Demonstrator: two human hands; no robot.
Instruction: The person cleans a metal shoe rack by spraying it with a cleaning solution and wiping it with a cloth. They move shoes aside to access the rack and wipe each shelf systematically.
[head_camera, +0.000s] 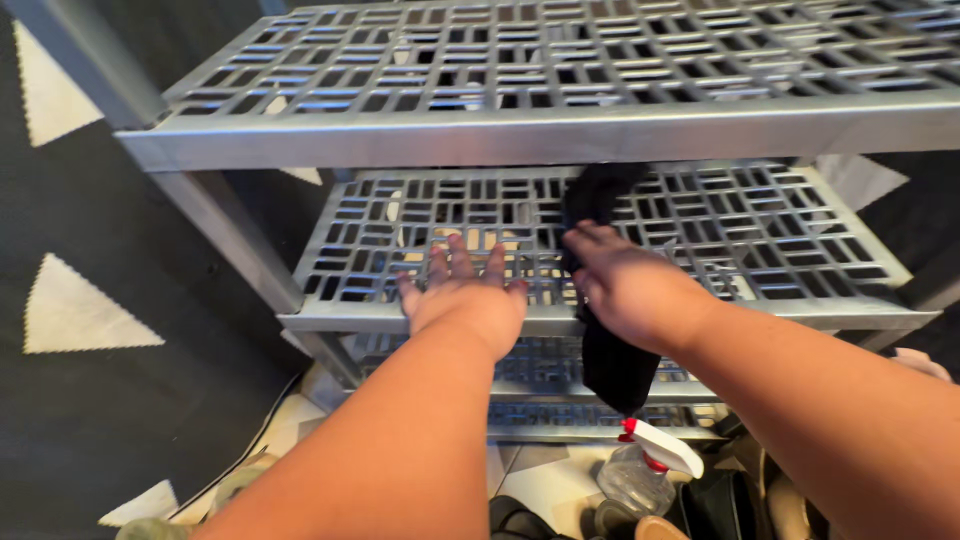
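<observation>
Both hands reach onto the second tier of a grey plastic shelving rack with slotted lattice decks (760, 235), seen from above. The left hand (462, 290) lies palm down at the near edge of that tier, left of centre, its fingers (452, 262) spread and flat on the lattice, so its grip is open and holds nothing. The right hand (625, 285) is just to the right of it, close but apart, pressing down on a black cloth (600, 195); the fingers are curled over the fabric, though how tightly the grip closes on it cannot be told from this angle. The cloth runs from the far middle of the tier, where it bunches up under the shadow of the top tier (560, 135), forward beneath the right hand and over the near rim, and its loose end hangs down in front of the lower decks. Below and nearer, on the pale tiled floor (535, 480), stands a clear plastic spray bottle with a white and red trigger head (650, 462), almost directly under the hanging end of the cloth, with dark shoes and other blurred items crowded just right of it. To the left of the rack lies a black rug with cream triangles (85, 310), and a thin dark cable trails along its near edge.
</observation>
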